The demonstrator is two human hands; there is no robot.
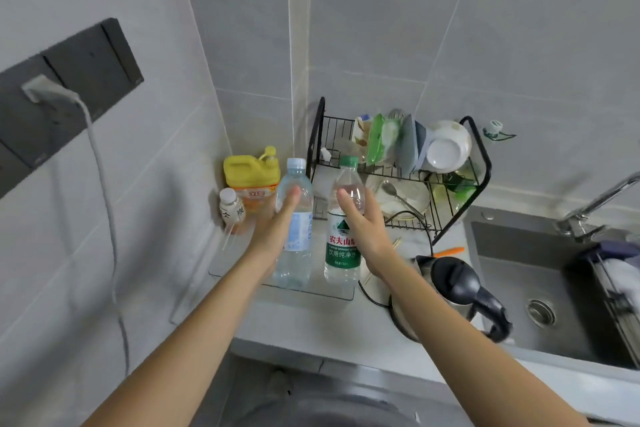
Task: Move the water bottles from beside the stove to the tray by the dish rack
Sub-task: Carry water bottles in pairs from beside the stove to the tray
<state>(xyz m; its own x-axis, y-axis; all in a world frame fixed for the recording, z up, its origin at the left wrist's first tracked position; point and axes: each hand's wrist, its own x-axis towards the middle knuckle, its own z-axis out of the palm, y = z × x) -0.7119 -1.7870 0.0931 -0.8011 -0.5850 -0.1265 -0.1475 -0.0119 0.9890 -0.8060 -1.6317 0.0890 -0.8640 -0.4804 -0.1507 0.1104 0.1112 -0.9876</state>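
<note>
Two clear water bottles stand upright side by side on a transparent tray [313,294] just left of the black wire dish rack [482,156]. The left bottle [298,255] has a pale blue cap and label. The right bottle [342,255] has a green cap and a green and white label. My left hand [273,230] wraps the blue-capped bottle from its left side, thumb across the front. Around the upper part of the green-capped bottle, from its right side, is my right hand [367,230]. Both bottle bases appear to rest on the tray.
A yellow detergent jug [251,173] and a small white-capped bottle [231,209] stand at the tray's back left. An electric kettle [460,293] sits under my right forearm. To the right are the sink [519,270] and faucet [595,204]. A cable [104,191] hangs down the left wall.
</note>
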